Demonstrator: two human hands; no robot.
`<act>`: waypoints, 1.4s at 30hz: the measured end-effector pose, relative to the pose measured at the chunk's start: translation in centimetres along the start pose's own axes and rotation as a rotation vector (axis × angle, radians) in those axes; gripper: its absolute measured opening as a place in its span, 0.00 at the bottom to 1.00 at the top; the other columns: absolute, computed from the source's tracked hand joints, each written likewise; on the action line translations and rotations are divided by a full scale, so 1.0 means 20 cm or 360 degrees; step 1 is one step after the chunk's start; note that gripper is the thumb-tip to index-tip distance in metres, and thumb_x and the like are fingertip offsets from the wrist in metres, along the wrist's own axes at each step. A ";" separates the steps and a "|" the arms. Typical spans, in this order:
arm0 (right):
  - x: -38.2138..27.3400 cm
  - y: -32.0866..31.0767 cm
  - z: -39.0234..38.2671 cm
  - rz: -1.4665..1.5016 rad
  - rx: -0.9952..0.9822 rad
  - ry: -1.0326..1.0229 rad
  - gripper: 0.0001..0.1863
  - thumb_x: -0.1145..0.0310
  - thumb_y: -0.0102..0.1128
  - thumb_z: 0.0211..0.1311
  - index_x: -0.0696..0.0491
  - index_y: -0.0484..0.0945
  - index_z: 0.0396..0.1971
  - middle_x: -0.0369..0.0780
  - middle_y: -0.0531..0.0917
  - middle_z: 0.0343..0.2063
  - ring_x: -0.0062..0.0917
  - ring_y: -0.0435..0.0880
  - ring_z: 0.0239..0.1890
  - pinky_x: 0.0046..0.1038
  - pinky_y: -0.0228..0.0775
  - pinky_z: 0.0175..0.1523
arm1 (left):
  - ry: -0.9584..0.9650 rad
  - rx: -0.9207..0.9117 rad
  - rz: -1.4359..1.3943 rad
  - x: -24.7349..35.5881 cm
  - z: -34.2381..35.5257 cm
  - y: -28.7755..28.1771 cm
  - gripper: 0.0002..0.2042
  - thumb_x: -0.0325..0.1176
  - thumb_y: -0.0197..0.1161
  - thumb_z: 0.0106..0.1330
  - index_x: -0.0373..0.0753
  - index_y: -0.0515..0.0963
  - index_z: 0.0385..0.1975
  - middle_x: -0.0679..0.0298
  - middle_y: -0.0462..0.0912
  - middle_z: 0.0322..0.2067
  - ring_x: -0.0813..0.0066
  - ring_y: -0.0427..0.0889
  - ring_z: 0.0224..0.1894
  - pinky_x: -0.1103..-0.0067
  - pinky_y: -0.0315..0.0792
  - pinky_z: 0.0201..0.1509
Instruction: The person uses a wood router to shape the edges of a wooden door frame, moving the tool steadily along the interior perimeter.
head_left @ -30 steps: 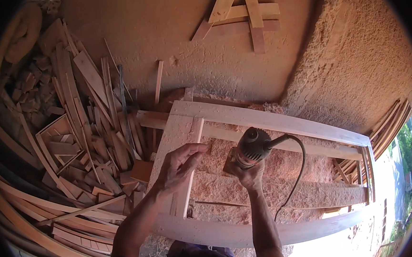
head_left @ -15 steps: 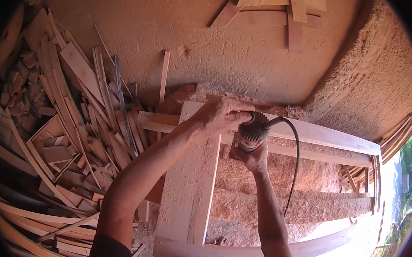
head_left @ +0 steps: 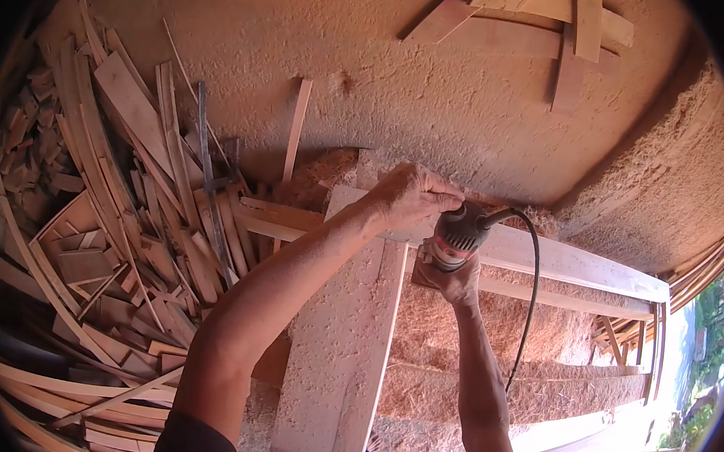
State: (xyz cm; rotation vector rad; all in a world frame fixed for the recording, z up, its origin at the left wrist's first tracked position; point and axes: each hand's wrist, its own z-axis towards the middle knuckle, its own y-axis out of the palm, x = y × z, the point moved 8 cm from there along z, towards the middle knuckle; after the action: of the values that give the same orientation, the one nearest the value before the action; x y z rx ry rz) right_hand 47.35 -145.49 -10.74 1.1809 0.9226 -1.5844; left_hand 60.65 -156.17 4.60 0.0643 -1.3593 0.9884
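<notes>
Both hands closed on the power sander (head_left: 453,237) at the far left corner of the wooden frame (head_left: 345,351): left hand (head_left: 410,197) pressing on top with fingers curled over the body, right hand (head_left: 457,279) gripping from below, nearer side, just under the tool. Long axis of the top rail (head_left: 577,265) running from the sander away to the right, with the black cord (head_left: 531,305) hanging down on that same side. Heap of wood offcuts (head_left: 101,233) well apart, to the left.
</notes>
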 end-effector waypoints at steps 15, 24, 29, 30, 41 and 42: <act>0.28 0.06 0.06 -0.0157 0.0022 0.0108 0.42 0.71 0.83 0.46 0.54 0.68 0.62 0.37 0.84 0.49 0.24 0.85 0.48 0.30 0.80 0.56 | -0.0206 -0.0349 0.1036 -0.95 -0.35 0.43 0.51 0.63 0.78 0.54 0.45 0.64 0.76 0.55 0.68 0.74 0.45 0.65 0.76 0.52 0.65 0.76; 0.34 0.02 0.08 -0.0237 -0.0039 0.0089 0.35 0.69 0.83 0.47 0.54 0.75 0.57 0.38 0.86 0.48 0.24 0.87 0.47 0.29 0.81 0.54 | -0.0529 -0.0656 0.1187 -0.97 -0.30 0.58 0.62 0.73 0.78 0.44 0.65 0.53 0.82 0.64 0.57 0.82 0.36 0.45 0.83 0.30 0.39 0.79; 0.27 0.07 0.11 -0.0302 -0.0098 0.0092 0.35 0.68 0.84 0.46 0.53 0.76 0.57 0.37 0.87 0.48 0.23 0.87 0.48 0.29 0.81 0.54 | -0.0465 -0.0653 0.1236 -1.00 -0.30 0.58 0.61 0.77 0.74 0.44 0.62 0.57 0.80 0.63 0.58 0.81 0.30 0.48 0.81 0.26 0.39 0.75; 0.25 0.08 0.12 -0.0367 -0.0113 0.0120 0.36 0.68 0.84 0.46 0.53 0.76 0.57 0.37 0.87 0.48 0.23 0.87 0.48 0.30 0.81 0.55 | -0.0525 -0.0654 0.1190 -1.00 -0.29 0.57 0.60 0.76 0.76 0.44 0.66 0.57 0.80 0.63 0.57 0.82 0.32 0.46 0.82 0.28 0.36 0.78; 0.31 0.10 0.15 -0.0229 -0.0107 0.0126 0.36 0.69 0.84 0.46 0.53 0.76 0.58 0.37 0.87 0.50 0.24 0.86 0.51 0.31 0.80 0.58 | -0.0586 -0.0620 0.1165 -1.06 -0.26 0.58 0.56 0.71 0.78 0.45 0.68 0.60 0.78 0.68 0.58 0.81 0.36 0.46 0.83 0.29 0.39 0.78; 0.30 0.10 0.15 -0.0263 -0.0105 0.0136 0.36 0.69 0.84 0.46 0.53 0.76 0.58 0.37 0.87 0.50 0.24 0.86 0.51 0.30 0.80 0.58 | -0.0618 -0.0645 0.1162 -1.07 -0.26 0.59 0.56 0.71 0.79 0.45 0.70 0.60 0.78 0.68 0.58 0.81 0.37 0.46 0.83 0.29 0.39 0.79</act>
State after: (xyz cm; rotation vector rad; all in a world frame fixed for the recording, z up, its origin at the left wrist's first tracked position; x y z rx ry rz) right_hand 47.73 -150.18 -15.88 1.1581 1.1450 -1.6302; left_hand 59.74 -157.79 -20.25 -0.6128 -1.9825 1.3150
